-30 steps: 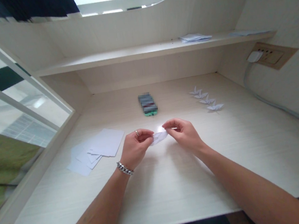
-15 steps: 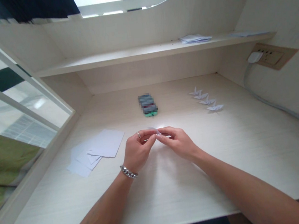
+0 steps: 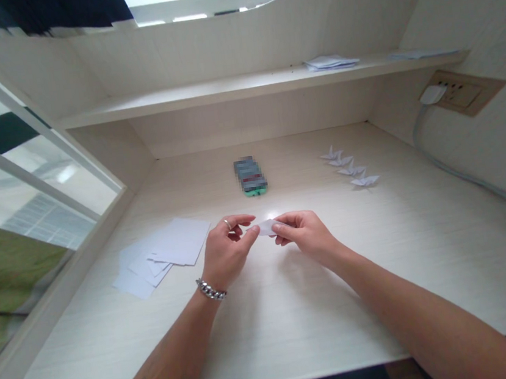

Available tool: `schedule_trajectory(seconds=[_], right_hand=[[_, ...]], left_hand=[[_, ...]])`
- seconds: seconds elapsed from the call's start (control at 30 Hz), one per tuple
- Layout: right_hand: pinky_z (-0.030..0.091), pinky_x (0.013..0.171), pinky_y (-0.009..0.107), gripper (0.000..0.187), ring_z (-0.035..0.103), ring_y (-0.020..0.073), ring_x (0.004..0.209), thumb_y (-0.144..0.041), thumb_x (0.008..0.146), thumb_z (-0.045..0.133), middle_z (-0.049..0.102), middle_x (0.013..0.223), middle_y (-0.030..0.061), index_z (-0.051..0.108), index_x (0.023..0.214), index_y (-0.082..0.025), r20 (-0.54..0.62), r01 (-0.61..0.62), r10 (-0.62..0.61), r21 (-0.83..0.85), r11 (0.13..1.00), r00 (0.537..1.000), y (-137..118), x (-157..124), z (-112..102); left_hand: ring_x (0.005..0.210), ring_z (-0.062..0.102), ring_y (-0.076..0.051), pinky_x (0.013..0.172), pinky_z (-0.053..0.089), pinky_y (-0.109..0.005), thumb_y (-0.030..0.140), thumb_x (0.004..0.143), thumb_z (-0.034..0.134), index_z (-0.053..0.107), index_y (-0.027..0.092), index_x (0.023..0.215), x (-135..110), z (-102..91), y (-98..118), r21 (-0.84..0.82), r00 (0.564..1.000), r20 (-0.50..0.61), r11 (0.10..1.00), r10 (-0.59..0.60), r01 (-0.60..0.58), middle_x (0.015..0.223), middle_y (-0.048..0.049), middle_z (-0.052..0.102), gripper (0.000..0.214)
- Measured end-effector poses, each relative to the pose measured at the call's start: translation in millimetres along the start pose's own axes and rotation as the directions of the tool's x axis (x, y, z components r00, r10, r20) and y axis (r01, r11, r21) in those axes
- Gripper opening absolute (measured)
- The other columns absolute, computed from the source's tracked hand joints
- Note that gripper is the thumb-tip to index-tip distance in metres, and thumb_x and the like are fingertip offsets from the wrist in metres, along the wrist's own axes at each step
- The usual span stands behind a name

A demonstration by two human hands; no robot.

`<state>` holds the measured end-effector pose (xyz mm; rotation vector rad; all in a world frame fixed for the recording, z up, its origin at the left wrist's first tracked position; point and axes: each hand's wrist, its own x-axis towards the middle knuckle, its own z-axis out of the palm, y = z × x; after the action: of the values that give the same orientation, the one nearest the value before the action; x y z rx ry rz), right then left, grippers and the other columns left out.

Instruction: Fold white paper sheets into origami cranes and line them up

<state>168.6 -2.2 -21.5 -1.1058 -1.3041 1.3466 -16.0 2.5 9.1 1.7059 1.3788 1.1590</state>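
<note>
A small folded piece of white paper (image 3: 266,228) is held above the desk, between my two hands. My right hand (image 3: 307,232) pinches its right end between thumb and fingers. At the paper's left end is my left hand (image 3: 229,244), its thumb tip at the edge and its index finger raised apart from the thumb. A ring and a chain bracelet are on this left side. The fingers partly cover the paper, so its full folded shape is hidden.
Loose white paper sheets (image 3: 181,241) lie at the left. Several folded paper cranes (image 3: 351,170) form a row at the right. A blurred-out object with a green edge (image 3: 252,177) lies behind my hands. Above runs a shelf (image 3: 204,95) with a paper stack (image 3: 330,63); a cable (image 3: 467,174) hangs right.
My hands have moved slightly apart, and more of the folded paper shows between them. The left fingers have loosened and shifted left; the right hand keeps its pinch.
</note>
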Motion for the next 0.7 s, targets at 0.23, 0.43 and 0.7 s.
schedule_trajectory(seconds=[0.23, 0.43, 0.7], right_hand=[[0.049, 0.061, 0.025, 0.023, 0.06, 0.0122, 0.061, -0.037, 0.076, 0.07, 0.066, 0.068, 0.0026, 0.073, 0.078, -0.015, 0.111, -0.025, 0.019, 0.054, 0.998, 0.994, -1.3, -0.8, -0.2], [0.049, 0.062, 0.027, 0.022, 0.061, 0.0136, 0.064, -0.036, 0.077, 0.069, 0.068, 0.069, 0.0034, 0.073, 0.082, -0.015, 0.101, 0.021, -0.019, -0.012, 1.0, 0.995, -1.3, -1.4, 0.2], [0.049, 0.062, 0.028, 0.017, 0.061, 0.0144, 0.065, -0.031, 0.074, 0.072, 0.069, 0.069, 0.0039, 0.072, 0.079, -0.015, 0.05, 0.069, -0.068, -0.011, 0.998, 0.996, -3.7, -2.8, 2.1]], left_hand=[[0.079, 0.07, -0.02, 0.069, 0.054, -0.028, 0.032, 0.073, 0.074, 0.072, 0.014, 0.089, -1.9, 8.0, -0.6, -0.202, 0.966, 0.253, 0.974, -0.049, 0.102, 0.088, -0.0089, 0.075, 0.025], [0.074, 0.069, -0.019, 0.067, 0.054, -0.028, 0.031, 0.071, 0.075, 0.071, 0.013, 0.084, -0.3, 8.3, -2.7, -0.2, 0.963, 0.259, 0.971, -0.073, 0.127, 0.08, -0.0084, 0.074, 0.023], [0.069, 0.066, -0.016, 0.065, 0.053, -0.027, 0.029, 0.069, 0.076, 0.07, 0.013, 0.079, -0.7, 7.6, 2.1, -0.234, 0.956, 0.281, 0.96, -0.081, 0.151, 0.076, -0.0066, 0.072, 0.02]])
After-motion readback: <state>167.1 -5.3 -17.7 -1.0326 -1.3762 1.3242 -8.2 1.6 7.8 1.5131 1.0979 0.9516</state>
